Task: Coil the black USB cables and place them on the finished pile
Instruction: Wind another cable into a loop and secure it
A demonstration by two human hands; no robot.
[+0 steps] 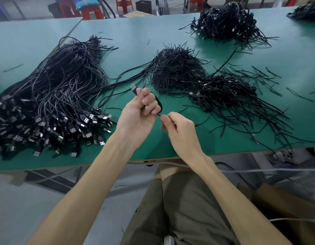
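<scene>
My left hand (140, 112) grips a coiled black USB cable (159, 103), fingers curled round the loops, with the metal plug (134, 87) sticking up above the fist. Just to its right, my right hand (179, 129) pinches the cable's thin tail end between thumb and forefinger. Both hands hover over the front of the green table (128, 39). A big bundle of uncoiled USB cables (52, 96) lies at the left, plugs toward me. A pile of coiled cables (225, 92) sits to the right of my hands.
A heap of thin black ties (176, 68) lies beyond my hands. Another coiled pile (225, 22) sits at the far right, a third (306, 11) at the corner. Loose ties scatter across the right side. Red stools (91, 11) stand behind the table. Cardboard boxes (285, 209) are at my lower right.
</scene>
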